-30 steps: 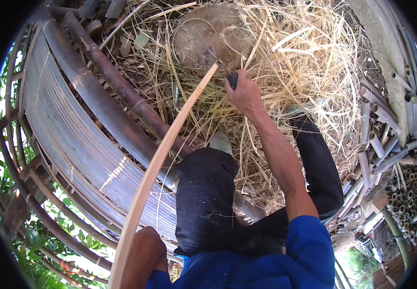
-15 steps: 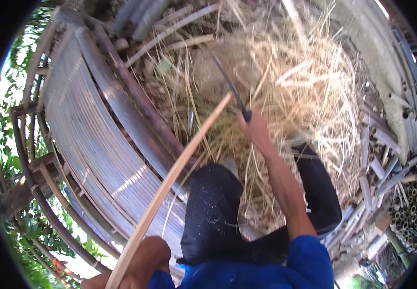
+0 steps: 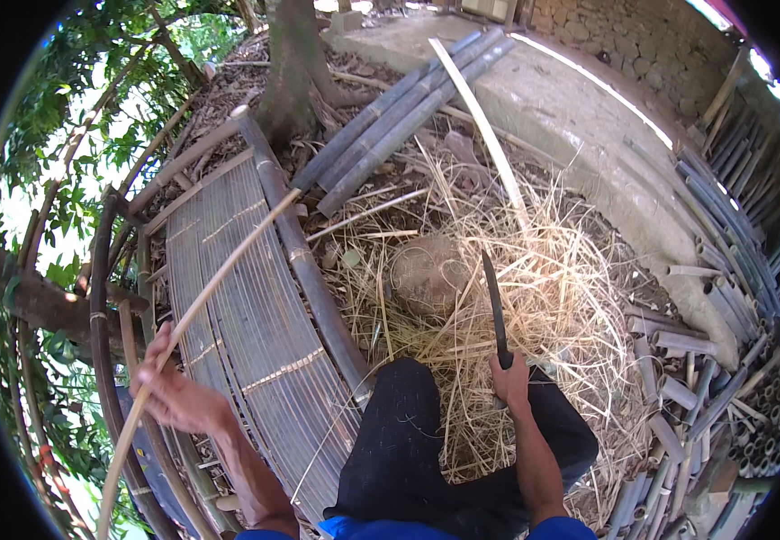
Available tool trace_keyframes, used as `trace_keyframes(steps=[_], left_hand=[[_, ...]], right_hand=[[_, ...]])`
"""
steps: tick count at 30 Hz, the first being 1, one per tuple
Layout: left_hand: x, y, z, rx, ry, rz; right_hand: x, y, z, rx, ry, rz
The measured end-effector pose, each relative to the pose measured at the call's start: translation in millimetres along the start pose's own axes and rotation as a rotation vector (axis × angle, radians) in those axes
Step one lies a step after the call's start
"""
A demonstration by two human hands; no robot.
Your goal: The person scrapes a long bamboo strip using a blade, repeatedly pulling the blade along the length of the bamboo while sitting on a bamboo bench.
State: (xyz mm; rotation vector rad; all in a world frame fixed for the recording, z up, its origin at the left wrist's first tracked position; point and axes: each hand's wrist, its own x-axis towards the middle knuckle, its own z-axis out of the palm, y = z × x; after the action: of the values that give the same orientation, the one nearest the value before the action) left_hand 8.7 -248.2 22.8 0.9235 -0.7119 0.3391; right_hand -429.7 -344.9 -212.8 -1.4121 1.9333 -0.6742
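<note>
- And here the knife is gripped in the right hand, fingers wrapped firmly round the dark handle, blade pointed far over the shavings.
- Out to the left, the strip is held by the left hand, the fingers closed about it, the wood slanted from near left to far right.
- Its far end is carried across the bench; its near end is lost at the near-left rim.
- Blade and strip are held well apart: no cut is being made at this instant.
- Around the block the shavings are strewn, thickest to its right; plenty of paring, it is judged, has been done here.
- The strip is already split long and slim; its finish cannot be made out, so what is left to pare cannot be told.
- Farther off, a pale slat is laid beside dark poles, seemingly left whole.
- On the right, cut tubes are piled.
</note>
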Motion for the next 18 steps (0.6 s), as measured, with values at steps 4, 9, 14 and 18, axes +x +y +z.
trace_keyframes(steps=[4,9,14,18], left_hand=[[7.3,-55.1,-68.3,0.160,0.145,-0.145],[-24.7,-158.1,-175.3,0.247,-0.065,-0.772],[-60.8,-66.2,-187.3,0.818,-0.262,-0.639],[-63.2,-24.8,-285.5,1.566,-0.457,-0.074]], right_hand=[[-27.1,-10.4,1.3,-0.007,0.010,-0.055],[-53.2,-22.2,-8.0,0.004,0.036,-0.128],[-67.0,-24.6,-8.4,0.106,0.016,-0.059],[-66.9,-10.5,1.4,0.025,0.019,-0.184]])
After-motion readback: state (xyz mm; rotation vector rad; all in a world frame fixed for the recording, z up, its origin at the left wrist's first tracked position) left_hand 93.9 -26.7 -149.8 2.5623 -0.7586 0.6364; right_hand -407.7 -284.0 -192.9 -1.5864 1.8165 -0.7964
